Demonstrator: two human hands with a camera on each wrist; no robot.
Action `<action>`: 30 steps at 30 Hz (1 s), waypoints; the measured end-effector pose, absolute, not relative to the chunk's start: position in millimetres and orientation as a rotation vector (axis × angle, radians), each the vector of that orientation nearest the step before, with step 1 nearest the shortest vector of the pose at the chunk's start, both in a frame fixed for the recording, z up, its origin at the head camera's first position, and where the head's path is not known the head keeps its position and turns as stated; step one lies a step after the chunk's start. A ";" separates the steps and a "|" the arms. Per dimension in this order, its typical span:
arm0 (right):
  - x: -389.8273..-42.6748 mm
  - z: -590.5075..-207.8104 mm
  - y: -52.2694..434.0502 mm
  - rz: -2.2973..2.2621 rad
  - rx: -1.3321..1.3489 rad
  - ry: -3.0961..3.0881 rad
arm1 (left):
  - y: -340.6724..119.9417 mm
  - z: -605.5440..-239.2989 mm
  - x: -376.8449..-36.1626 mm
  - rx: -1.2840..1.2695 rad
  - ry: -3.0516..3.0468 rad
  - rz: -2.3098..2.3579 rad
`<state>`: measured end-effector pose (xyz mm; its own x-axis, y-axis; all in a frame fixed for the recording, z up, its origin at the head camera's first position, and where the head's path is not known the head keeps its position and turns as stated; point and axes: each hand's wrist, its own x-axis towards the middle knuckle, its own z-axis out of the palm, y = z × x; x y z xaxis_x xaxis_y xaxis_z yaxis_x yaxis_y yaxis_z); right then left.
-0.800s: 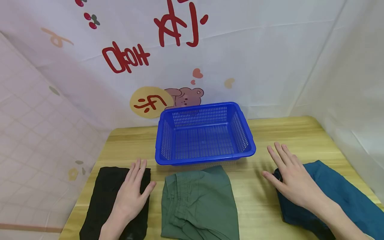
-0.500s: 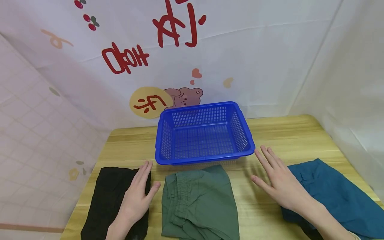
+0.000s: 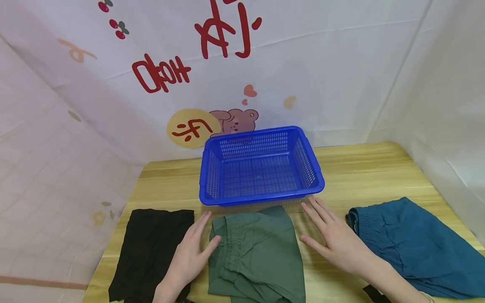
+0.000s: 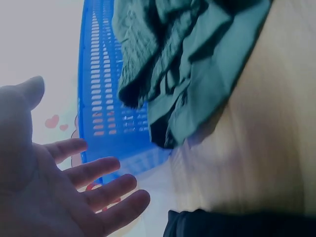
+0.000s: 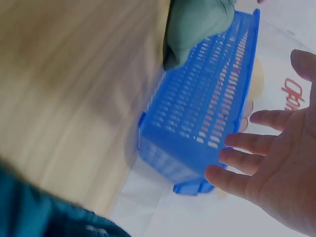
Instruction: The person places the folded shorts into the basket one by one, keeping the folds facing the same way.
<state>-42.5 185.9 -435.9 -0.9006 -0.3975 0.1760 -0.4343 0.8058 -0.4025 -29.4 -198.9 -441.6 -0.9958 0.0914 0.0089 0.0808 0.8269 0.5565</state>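
Note:
Three folded garments lie along the table's near edge: a black one at left, a green one in the middle, a teal one at right. My left hand hovers flat between the black and green cloth, fingers straight, thumb at the green cloth's edge. My right hand is spread flat just right of the green garment, holding nothing. Behind them stands a blue slotted basket. The left wrist view shows the open palm near the green cloth. The right wrist view shows spread fingers beside the basket.
The wooden table is fenced by white cloth walls at the back and right. A printed backdrop with red letters and a bear hangs behind the basket. The table's left edge drops off by the black garment.
Both hands slid inward toward the green garment: the left came off the black cloth, the right came off the teal cloth, which now lies uncovered.

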 end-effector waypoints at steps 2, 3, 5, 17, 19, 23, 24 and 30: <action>-43.3 -440.2 181.3 0.693 0.690 -2.908 | -196.1 -443.0 -28.9 0.124 2.959 0.906; -44.0 -442.3 179.2 0.698 0.700 -2.909 | -194.9 -443.6 -28.7 0.117 2.950 0.904; -45.3 -446.0 175.5 0.706 0.711 -2.912 | -192.9 -445.2 -28.6 0.100 2.938 0.905; -51.1 -457.9 161.2 0.691 0.747 -3.007 | -185.8 -456.1 -36.4 -0.015 2.842 0.957; -52.5 -459.0 159.0 0.670 0.755 -3.024 | -185.3 -456.9 -37.1 -0.034 2.829 0.945; -55.4 -460.7 154.2 0.614 0.784 -3.055 | -183.8 -458.1 -38.2 -0.051 2.811 0.922; -55.8 -460.9 152.9 0.602 0.789 -3.065 | -183.3 -458.2 -38.5 -0.045 2.814 0.914; -55.8 -461.8 147.5 0.560 0.792 -3.119 | -177.7 -459.9 -40.9 -0.005 2.837 0.865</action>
